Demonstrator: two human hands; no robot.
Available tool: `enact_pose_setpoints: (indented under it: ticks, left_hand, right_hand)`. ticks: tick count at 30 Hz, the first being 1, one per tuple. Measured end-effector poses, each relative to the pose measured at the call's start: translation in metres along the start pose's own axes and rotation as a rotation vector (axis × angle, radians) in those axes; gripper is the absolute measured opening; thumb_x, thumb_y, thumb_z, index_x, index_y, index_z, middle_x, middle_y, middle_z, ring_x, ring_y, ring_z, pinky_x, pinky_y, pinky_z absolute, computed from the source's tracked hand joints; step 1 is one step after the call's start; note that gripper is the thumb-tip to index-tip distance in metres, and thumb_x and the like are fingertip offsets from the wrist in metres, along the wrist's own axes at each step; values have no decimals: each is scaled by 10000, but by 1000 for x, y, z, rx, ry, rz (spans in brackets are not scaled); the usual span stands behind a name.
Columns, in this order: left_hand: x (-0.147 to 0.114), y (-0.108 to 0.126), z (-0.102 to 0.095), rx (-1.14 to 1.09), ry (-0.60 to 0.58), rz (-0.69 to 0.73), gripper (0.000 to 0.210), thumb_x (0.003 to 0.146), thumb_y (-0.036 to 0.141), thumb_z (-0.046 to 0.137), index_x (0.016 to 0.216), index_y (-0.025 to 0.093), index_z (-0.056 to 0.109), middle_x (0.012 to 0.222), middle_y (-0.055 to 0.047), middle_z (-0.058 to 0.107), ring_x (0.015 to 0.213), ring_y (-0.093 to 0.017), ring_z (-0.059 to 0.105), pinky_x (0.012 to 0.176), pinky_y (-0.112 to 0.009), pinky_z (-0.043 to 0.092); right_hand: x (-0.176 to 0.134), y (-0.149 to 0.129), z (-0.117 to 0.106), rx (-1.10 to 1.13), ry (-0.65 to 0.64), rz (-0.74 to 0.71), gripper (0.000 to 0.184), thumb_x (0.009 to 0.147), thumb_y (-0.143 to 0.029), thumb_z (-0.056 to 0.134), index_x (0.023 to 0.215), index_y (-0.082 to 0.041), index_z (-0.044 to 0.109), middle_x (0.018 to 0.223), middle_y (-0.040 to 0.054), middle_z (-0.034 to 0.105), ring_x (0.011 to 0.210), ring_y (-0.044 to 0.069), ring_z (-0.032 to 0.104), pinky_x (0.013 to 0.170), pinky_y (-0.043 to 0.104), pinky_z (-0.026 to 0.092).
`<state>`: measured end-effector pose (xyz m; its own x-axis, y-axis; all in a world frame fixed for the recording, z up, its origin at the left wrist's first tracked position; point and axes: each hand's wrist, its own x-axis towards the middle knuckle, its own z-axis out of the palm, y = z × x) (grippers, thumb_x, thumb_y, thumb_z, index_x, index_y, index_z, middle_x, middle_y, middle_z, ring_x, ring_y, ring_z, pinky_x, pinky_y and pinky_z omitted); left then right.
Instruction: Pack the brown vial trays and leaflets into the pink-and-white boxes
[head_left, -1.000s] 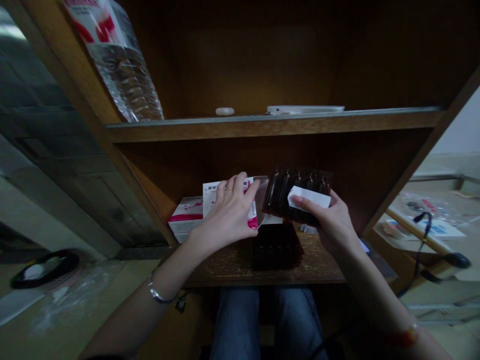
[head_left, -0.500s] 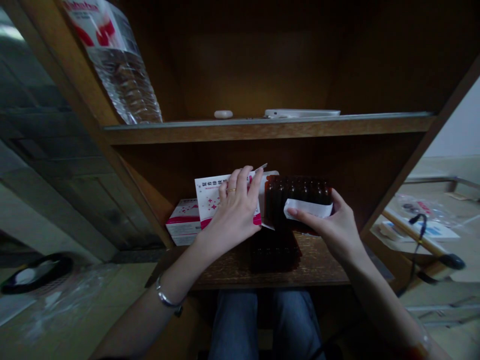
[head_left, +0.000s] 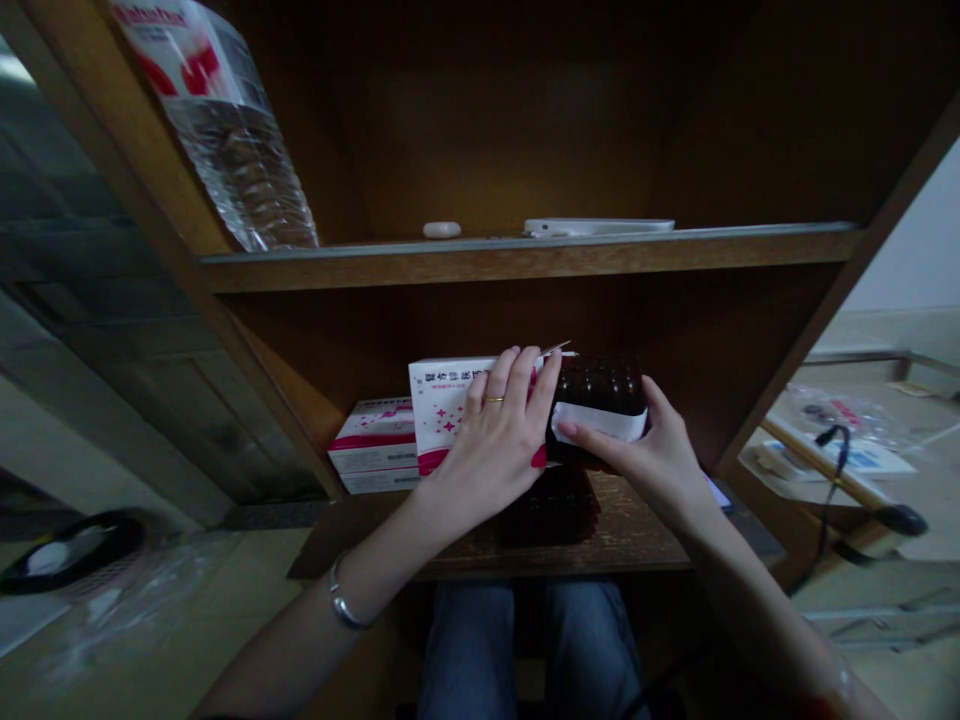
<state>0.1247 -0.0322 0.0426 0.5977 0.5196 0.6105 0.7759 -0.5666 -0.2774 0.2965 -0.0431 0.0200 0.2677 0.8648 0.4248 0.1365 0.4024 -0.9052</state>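
Observation:
My left hand point(head_left: 499, 430) is wrapped over a white and pink carton point(head_left: 439, 410) with dark printed characters, its open end facing right. In my right hand point(head_left: 660, 450) is a bundle of dark brown vials point(head_left: 600, 380) with a folded white paper point(head_left: 604, 420) pressed under my thumb. The bundle's left end is at the carton's open end and partly hidden by my left fingers. Another dark brown vial pack point(head_left: 551, 515) lies on the wooden desk below the carton. Two similar white and pink boxes point(head_left: 375, 450) are stacked at the left.
Above is a wooden shelf point(head_left: 525, 262) bearing a clear water bottle point(head_left: 240, 150), a small white case point(head_left: 442, 230) and a flat white device point(head_left: 600, 227). At the right stands a side surface with plastic wrap point(head_left: 847, 415) and a wooden rod point(head_left: 832, 475). A dark-rimmed basket point(head_left: 75, 550) is at lower left.
The vial bundle has moved left, with less of it showing beyond the carton's open end. My left hand and the carton have shifted right, closer to my right hand.

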Motion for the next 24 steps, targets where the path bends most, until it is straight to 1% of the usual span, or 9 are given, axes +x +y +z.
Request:
enact_pose_setpoints:
  ticks: [3,7,10,15,19,22,24]
  left_hand:
    - [0,2,-1,28,17,9,848,764,219,665,1493,38,272,1492,-227,422,1410,-343,325,1141,-428,242]
    - [-1,2,-1,35,50,10,827,780,237,662,1491,37,290,1486,-231,433,1406,-346,339,1147,-433,233]
    - [-1,0,-2,16,49,10,827,782,248,665,1491,40,294,1483,-238,434,1407,-354,343,1149,-447,235]
    - [1,-1,-3,-89,70,6,903,740,378,712,1488,70,312,1460,-235,451,1380,-365,390,1143,-483,265]
    - [2,3,-4,-127,70,67,888,739,319,702,1495,79,303,1467,-240,434,1402,-354,375,1150,-476,276]
    - [2,3,-3,-133,73,71,877,739,287,694,1498,92,302,1473,-236,430,1409,-352,369,1153,-480,273]
    - [2,3,-2,-137,72,60,871,734,281,698,1495,107,310,1477,-229,431,1410,-347,371,1157,-479,269]
  right_hand:
    - [-1,0,2,-27,36,-34,596,551,-446,886,1014,-181,619,1013,94,740,893,259,693,789,393,572]
    - [2,2,-1,-18,72,-1,685,475,-467,916,1024,-176,627,998,99,732,892,269,685,780,404,572]
    - [7,7,-5,71,34,56,707,465,-469,923,1041,-184,629,989,97,737,878,269,688,768,411,575]
    - [9,12,-3,212,-48,147,646,503,-439,920,1023,-187,630,983,91,747,865,256,705,795,413,579]
    - [6,11,3,245,-63,99,646,511,-413,924,1039,-205,615,989,73,744,874,253,708,804,416,584]
    - [5,13,6,218,-77,41,645,531,-429,912,1057,-214,606,1031,79,726,925,261,696,844,434,573]
    - [5,16,8,202,-41,1,696,534,-439,908,1110,-226,580,1063,80,705,947,260,685,850,432,569]
